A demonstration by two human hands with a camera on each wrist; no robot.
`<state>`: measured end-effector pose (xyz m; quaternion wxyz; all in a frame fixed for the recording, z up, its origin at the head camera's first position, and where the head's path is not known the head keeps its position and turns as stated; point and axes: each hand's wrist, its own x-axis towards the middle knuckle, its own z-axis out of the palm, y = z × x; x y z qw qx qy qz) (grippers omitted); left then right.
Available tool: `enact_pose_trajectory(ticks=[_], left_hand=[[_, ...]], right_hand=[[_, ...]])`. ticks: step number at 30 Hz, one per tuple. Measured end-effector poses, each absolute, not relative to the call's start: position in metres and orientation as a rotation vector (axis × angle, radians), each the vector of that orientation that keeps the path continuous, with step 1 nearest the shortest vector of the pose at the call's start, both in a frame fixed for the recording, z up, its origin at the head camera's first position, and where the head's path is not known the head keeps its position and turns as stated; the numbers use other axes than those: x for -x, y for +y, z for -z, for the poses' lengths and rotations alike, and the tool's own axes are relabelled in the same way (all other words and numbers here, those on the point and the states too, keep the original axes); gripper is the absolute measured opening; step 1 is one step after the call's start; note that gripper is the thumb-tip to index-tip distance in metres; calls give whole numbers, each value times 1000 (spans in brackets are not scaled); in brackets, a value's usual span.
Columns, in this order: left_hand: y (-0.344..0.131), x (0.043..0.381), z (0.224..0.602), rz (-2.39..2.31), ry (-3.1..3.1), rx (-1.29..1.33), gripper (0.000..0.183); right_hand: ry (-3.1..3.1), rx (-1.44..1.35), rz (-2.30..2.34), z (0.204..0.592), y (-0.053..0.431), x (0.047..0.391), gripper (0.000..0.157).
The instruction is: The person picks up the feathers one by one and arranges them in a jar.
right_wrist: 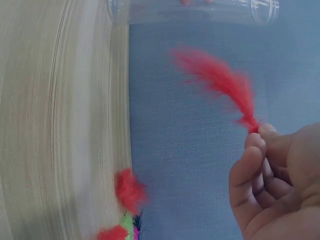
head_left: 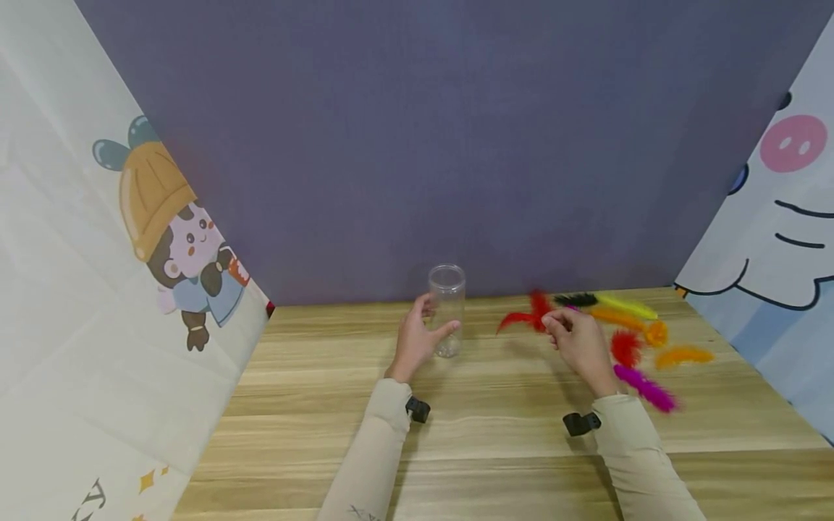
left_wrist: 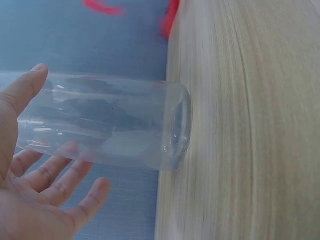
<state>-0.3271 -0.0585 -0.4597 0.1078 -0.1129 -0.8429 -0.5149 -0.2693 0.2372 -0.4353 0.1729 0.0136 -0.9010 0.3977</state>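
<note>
A clear cylindrical jar stands upright on the wooden table, with nothing visible inside. My left hand is around it, thumb on the near side and fingers reaching behind; in the left wrist view the fingertips show through the clear wall. To the jar's right, my right hand pinches a red feather by its end between thumb and fingers. The feather's curved tip points left toward the jar, held above the table. Another red feather lies behind it near the back edge.
Right of my right hand lie loose feathers: black, yellow, orange, red and magenta. A grey-blue panel rises behind the table. Printed cloths hang at both sides.
</note>
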Motion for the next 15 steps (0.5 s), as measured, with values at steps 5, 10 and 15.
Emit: enact_pose_trajectory(ticks=[5,10,15], left_hand=[[-58,327,459,1519,-2474,333,79],[-58,328,460,1518,-2476,326,78],[-57,328,460,1521,-2491,314,79]], right_hand=[[-2594,-38,-1094,435,238,270,29],[-2619,-19,-1105,436,239,272,34],[-2616,-6,-1134,438,238,272,41]])
